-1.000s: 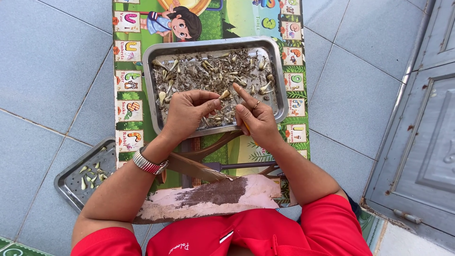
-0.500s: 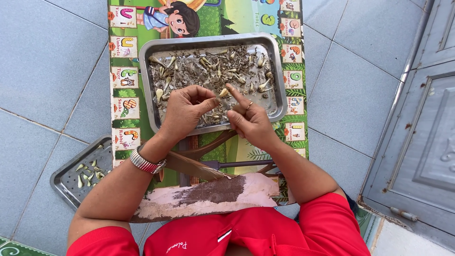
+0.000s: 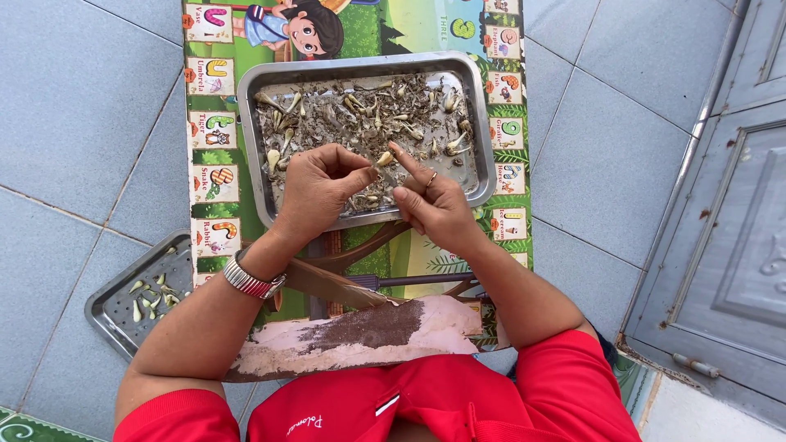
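A: What lies around your hands?

B: Your left hand (image 3: 321,187) pinches a small garlic clove (image 3: 383,159) over the big steel tray (image 3: 483,123) of cloves and skins. Your right hand (image 3: 434,205) touches it, forefinger out, other fingers curled.

A: What else?

B: A knife (image 3: 344,285) lies below on the picture bench (image 3: 508,90). A smaller tray (image 3: 115,315) sits left on the floor, half hidden by your forearm.
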